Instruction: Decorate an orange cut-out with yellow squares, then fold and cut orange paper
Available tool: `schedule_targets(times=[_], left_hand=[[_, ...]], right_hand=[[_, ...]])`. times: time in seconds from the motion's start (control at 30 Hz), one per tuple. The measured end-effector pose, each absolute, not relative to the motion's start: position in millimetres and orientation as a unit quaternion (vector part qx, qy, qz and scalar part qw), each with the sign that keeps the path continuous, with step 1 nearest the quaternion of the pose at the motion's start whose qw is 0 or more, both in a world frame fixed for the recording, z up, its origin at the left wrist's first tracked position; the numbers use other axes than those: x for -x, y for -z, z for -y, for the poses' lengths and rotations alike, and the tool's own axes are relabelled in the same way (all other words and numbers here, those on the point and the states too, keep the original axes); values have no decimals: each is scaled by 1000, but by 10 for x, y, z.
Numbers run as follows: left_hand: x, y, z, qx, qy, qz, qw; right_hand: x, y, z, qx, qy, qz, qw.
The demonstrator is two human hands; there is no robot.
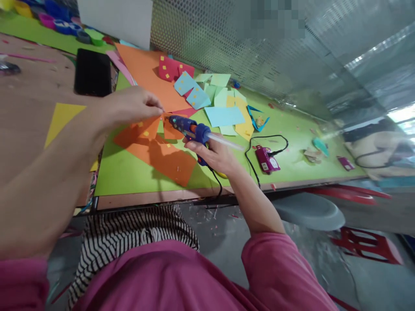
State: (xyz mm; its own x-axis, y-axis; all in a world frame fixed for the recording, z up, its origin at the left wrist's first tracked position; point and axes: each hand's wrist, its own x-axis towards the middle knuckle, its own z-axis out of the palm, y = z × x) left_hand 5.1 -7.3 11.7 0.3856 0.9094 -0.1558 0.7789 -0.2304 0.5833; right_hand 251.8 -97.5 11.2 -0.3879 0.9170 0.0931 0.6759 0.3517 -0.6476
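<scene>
My right hand is wrapped round a blue hot glue gun, with a clear glue stick poking out of its back end. The gun's nozzle points left, at the edge of an orange paper piece with small yellow squares. Pinched between the fingertips of my left hand is the top of that orange paper piece. Beneath it lies a larger orange sheet on the green table cover. Whether the nozzle touches the paper I cannot tell.
Behind my hands lie red and light blue dotted papers. A black phone is at the left. A purple power adapter with a black cord sits at the right. A grey stool stands by the table edge.
</scene>
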Motion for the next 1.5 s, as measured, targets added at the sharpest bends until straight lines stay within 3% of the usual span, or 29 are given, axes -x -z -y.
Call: schedule_targets(times=[0.7, 0.8, 0.97, 1.13, 1.3, 1.5], left_hand=[[-50, -61, 91, -771, -141, -536, 314], [-49, -89, 100, -763, -137, -551, 309], [-23, -89, 58, -759, -108, -582, 270], [45, -119, 55, -756, -99, -601, 237], [84, -179, 105, -726, -108, -630, 253], [105, -151, 67, -721, -102, -639, 247]], right_hand=[[-2591, -94, 1032, 521, -281, 768, 245], [-2790, -144, 1124, 553, -237, 760, 245], [-3313, -45, 1280, 608, -58, 781, 127], [-3673, 123, 1364, 650, -49, 757, 48], [-3762, -87, 1372, 621, -70, 781, 3], [-3407, -369, 1012, 603, -47, 787, 121]])
